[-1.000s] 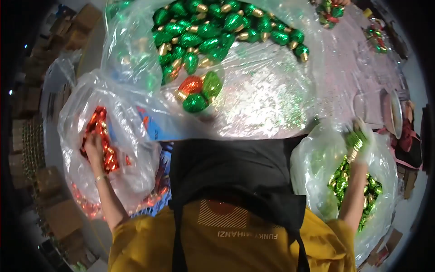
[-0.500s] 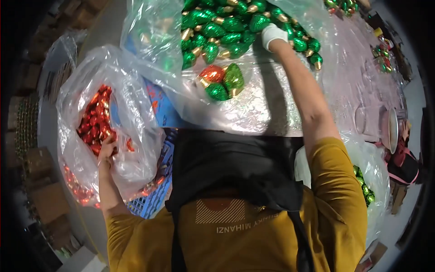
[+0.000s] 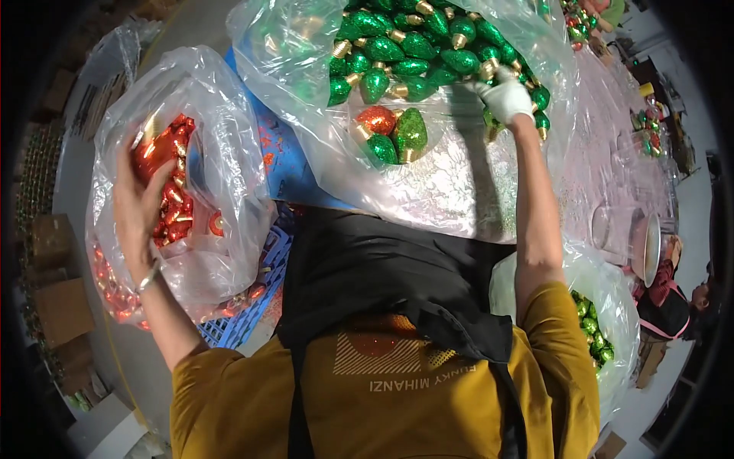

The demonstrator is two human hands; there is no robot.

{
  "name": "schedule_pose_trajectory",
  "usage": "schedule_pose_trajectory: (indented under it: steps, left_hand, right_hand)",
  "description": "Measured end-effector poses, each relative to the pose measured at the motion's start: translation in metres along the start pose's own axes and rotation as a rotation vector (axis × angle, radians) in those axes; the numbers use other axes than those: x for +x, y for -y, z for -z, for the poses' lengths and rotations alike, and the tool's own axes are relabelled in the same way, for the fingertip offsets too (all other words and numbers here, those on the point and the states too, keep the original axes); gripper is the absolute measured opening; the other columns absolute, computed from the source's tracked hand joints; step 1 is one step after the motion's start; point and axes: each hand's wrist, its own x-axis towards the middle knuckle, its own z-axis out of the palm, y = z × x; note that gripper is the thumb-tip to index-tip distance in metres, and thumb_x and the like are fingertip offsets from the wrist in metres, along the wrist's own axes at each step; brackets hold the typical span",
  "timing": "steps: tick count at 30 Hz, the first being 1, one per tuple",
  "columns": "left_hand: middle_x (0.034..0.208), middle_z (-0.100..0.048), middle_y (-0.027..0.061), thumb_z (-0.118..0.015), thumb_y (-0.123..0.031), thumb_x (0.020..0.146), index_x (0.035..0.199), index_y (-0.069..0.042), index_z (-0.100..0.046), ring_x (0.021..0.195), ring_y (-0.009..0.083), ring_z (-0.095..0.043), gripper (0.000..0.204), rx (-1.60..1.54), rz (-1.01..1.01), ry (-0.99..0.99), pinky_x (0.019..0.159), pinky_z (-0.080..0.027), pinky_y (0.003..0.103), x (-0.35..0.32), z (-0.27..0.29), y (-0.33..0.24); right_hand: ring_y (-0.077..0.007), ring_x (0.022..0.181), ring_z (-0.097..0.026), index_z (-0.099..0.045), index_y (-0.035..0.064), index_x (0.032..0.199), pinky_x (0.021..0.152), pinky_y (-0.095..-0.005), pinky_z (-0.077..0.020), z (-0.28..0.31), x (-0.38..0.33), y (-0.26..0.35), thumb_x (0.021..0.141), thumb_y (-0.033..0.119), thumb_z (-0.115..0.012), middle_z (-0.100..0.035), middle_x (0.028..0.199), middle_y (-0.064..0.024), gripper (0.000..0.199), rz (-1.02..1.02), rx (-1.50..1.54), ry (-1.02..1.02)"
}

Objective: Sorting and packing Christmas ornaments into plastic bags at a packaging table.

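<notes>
My left hand is in the clear plastic bag at the left, its fingers and thumb curved round a shiny red bulb ornament with a gold cap. More red ornaments lie under it in that bag. On the table, my right hand, in a white glove, is at the near right edge of a heap of glittery green bulb ornaments with gold caps. Motion blurs its fingers, and whether they hold one is unclear. Nearer me rests a cluster of three bulbs, one orange-red, one dark green, one lighter green.
Clear plastic sheeting covers the table round the heap. A blue crate stands under the red ornaments' bag. At my right is a bag with green ornaments. Another person is at the far right, near a round basin.
My left hand has come up with a red bulb ornament from the bagged ones. My right hand has drawn back from a green bulb, toward the right and nearer me. The view has shifted slightly.
</notes>
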Motion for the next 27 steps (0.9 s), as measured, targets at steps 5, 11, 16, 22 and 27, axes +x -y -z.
schedule_pose_trajectory:
  steps: [5,11,16,22,27]
  left_hand:
    - [0.123,-0.053,0.0163,-0.073,-0.014,0.075,0.127,-0.004,-0.048,0.109,0.0324,-0.056,0.058,-0.178,-0.719,0.211,0.093,-0.045,0.036,0.018,-0.077,-0.168]
    - [0.105,-0.053,0.0139,-0.073,-0.014,0.072,0.120,-0.003,-0.051,0.099,0.0350,-0.054,0.054,0.006,-0.814,0.600,0.082,-0.045,0.043,0.032,-0.142,-0.206]
    - [0.098,-0.053,0.0138,-0.073,-0.017,0.071,0.115,-0.001,-0.052,0.095,0.0332,-0.055,0.051,0.040,-0.859,0.652,0.080,-0.044,0.043,0.031,-0.153,-0.200]
    - [0.094,-0.055,0.0152,-0.071,-0.023,0.073,0.113,-0.001,-0.055,0.094,0.0328,-0.055,0.048,0.181,-0.908,0.584,0.081,-0.045,0.042,0.033,-0.148,-0.204]
    - [0.095,-0.057,0.0142,-0.064,-0.015,0.073,0.108,-0.002,-0.057,0.095,0.0314,-0.057,0.039,-0.033,-0.785,0.714,0.081,-0.045,0.042,0.031,-0.155,-0.192]
  right_hand:
    - [-0.0186,0.100,-0.060,-0.052,-0.0019,0.124,0.088,-0.0316,-0.0469,0.060,-0.028,0.036,0.084,0.029,-0.067,-0.061,0.116,-0.0112,0.053,0.137,1.602,0.183]
    - [-0.0171,0.101,-0.059,-0.051,-0.0032,0.124,0.090,-0.0304,-0.0454,0.093,-0.055,0.072,0.082,0.030,-0.070,-0.061,0.116,-0.0129,0.057,0.410,1.062,0.220]
    - [-0.0178,0.102,-0.058,-0.051,-0.0049,0.124,0.091,-0.0299,-0.0449,0.086,-0.058,0.088,0.080,0.032,-0.072,-0.061,0.114,-0.0142,0.061,0.491,0.811,0.311]
    - [-0.0183,0.103,-0.058,-0.053,-0.0064,0.121,0.091,-0.0295,-0.0446,0.075,-0.040,0.094,0.078,0.033,-0.074,-0.062,0.112,-0.0148,0.062,0.577,0.760,0.403]
    - [-0.0190,0.103,-0.058,-0.052,-0.0070,0.122,0.091,-0.0295,-0.0446,0.070,-0.039,0.094,0.078,0.032,-0.073,-0.062,0.112,-0.0155,0.063,0.513,0.791,0.435]
